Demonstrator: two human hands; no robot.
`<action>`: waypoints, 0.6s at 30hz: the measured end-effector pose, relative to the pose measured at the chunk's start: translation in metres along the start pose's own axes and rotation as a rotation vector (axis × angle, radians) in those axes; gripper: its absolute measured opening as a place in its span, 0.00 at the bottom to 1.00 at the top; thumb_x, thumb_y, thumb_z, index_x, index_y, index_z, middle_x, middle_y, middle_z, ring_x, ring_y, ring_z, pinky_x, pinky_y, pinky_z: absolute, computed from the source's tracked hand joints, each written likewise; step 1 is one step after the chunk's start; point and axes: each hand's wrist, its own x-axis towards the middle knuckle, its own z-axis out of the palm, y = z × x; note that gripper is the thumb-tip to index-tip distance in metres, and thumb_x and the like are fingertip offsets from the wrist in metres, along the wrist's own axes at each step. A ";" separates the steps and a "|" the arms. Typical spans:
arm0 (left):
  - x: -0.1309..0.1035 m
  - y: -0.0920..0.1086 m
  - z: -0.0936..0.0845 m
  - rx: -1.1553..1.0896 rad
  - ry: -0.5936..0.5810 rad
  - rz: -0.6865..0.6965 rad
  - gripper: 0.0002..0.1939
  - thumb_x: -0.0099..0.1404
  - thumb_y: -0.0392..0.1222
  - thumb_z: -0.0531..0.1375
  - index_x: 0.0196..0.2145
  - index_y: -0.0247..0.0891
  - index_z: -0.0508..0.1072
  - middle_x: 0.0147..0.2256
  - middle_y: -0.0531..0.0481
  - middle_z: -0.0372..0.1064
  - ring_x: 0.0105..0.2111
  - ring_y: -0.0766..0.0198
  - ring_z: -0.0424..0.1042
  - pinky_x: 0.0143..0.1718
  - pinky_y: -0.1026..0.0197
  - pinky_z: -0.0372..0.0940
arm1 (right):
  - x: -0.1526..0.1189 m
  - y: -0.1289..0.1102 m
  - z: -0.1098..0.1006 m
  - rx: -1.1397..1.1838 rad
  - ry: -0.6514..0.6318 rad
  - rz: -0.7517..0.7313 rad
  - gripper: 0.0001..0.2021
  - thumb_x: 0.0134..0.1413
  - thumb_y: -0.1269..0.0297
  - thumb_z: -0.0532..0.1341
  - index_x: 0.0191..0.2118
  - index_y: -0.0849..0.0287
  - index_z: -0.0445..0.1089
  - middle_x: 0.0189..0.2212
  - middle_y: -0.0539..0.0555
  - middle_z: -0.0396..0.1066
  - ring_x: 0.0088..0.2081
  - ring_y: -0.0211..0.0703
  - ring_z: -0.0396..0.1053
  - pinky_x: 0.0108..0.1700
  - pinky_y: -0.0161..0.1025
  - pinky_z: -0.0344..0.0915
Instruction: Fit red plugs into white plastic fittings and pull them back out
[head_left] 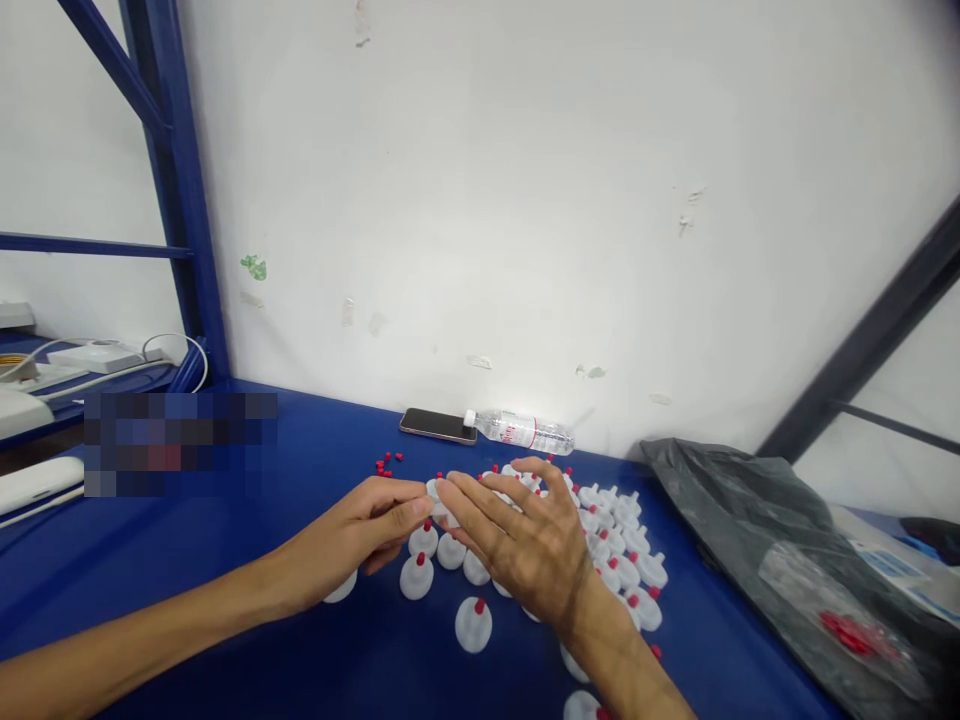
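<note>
Over the blue table, my left hand has its thumb and fingers pinched on a small white piece, mostly hidden, at their tips. My right hand is beside it with the palm down and its fingers spread, fingertips close to the left ones. Below and around both hands stand several round white bottles with red caps. More white bottles without visible red caps are grouped to the right. A few loose red caps lie beyond my left hand.
A phone and a clear plastic bottle lie by the wall. On the right, a dark plastic bag carries a clear bag of red pieces. White devices and cables are at the left, near a blue metal post.
</note>
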 end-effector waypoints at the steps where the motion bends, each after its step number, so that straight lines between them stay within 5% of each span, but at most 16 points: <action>1: 0.000 -0.002 0.000 0.043 0.019 0.029 0.25 0.82 0.59 0.44 0.29 0.45 0.59 0.21 0.60 0.51 0.20 0.64 0.54 0.21 0.60 0.55 | -0.001 0.000 0.001 0.005 -0.002 -0.001 0.09 0.74 0.66 0.65 0.56 0.56 0.77 0.46 0.46 0.88 0.38 0.39 0.79 0.52 0.49 0.70; 6: -0.004 -0.018 0.003 0.387 0.152 0.265 0.15 0.79 0.49 0.54 0.34 0.45 0.70 0.30 0.52 0.69 0.27 0.57 0.65 0.30 0.55 0.55 | -0.009 -0.008 0.013 0.103 -0.014 -0.025 0.13 0.74 0.59 0.64 0.50 0.64 0.78 0.35 0.52 0.84 0.35 0.44 0.76 0.48 0.50 0.74; 10: -0.007 -0.031 0.006 0.734 0.247 0.549 0.14 0.82 0.40 0.50 0.37 0.45 0.68 0.29 0.53 0.71 0.25 0.58 0.68 0.27 0.55 0.56 | -0.011 -0.012 0.014 0.154 -0.009 -0.017 0.13 0.72 0.57 0.66 0.50 0.63 0.77 0.33 0.52 0.83 0.34 0.44 0.75 0.47 0.50 0.75; 13: -0.009 -0.026 0.006 0.648 0.239 0.491 0.16 0.82 0.38 0.48 0.33 0.45 0.64 0.26 0.56 0.68 0.23 0.60 0.65 0.26 0.56 0.55 | -0.008 -0.009 0.009 0.137 -0.016 -0.016 0.13 0.72 0.57 0.68 0.53 0.60 0.77 0.38 0.51 0.85 0.36 0.42 0.76 0.49 0.50 0.75; 18: -0.008 0.002 0.006 0.291 0.219 0.200 0.22 0.83 0.47 0.47 0.28 0.44 0.62 0.22 0.59 0.59 0.21 0.63 0.58 0.25 0.59 0.54 | 0.000 -0.009 0.002 0.001 0.007 -0.046 0.10 0.74 0.62 0.66 0.55 0.58 0.78 0.42 0.46 0.87 0.37 0.40 0.79 0.50 0.48 0.74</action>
